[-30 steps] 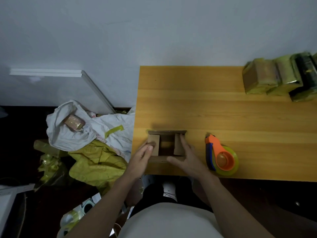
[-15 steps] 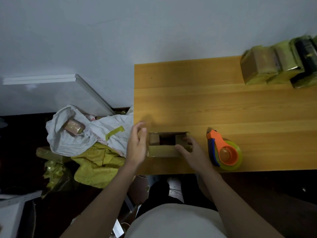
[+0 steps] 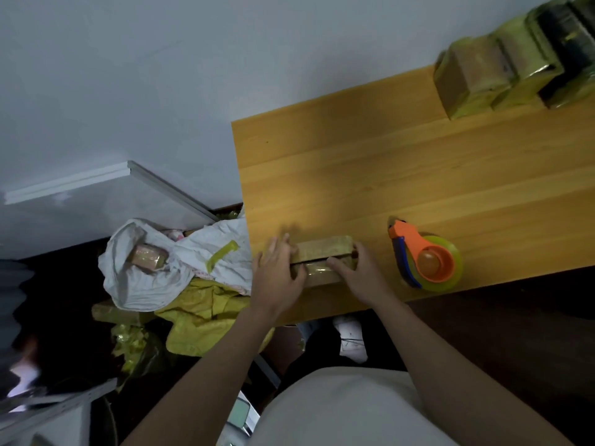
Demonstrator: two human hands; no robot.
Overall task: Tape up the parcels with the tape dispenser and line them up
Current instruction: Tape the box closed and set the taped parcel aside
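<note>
Pale wall (image 3: 161, 75) runs behind a wooden tabletop (image 3: 386, 175) whose left end meets it at the corner. Near the front edge of the tabletop lies a small cardboard box (image 3: 323, 257), its top flaps folded down with a dark seam between them. The left hand (image 3: 278, 272) lies over the box's left end, fingers straight and spread against the far side and thumb across the near flap. The right hand (image 3: 360, 273) covers the right end, fingers bent over the top flaps and pressing them down; the index finger lies along the seam. Neither hand lifts the box; it sits flat on the wood.

Just to the right, apart from the box, the tape dispenser (image 3: 425, 257) rests on its side: an orange body with a blue edge and a roll of yellow-green tape. At the far right corner stands a row of taped parcels (image 3: 502, 66), side by side and touching, wrapped in yellowish tape.

On the floor left of the tabletop a white sack (image 3: 151, 275) gapes open with a wrapped parcel (image 3: 148, 255) inside, and yellow scraps (image 3: 199, 320) lie heaped beside it.
</note>
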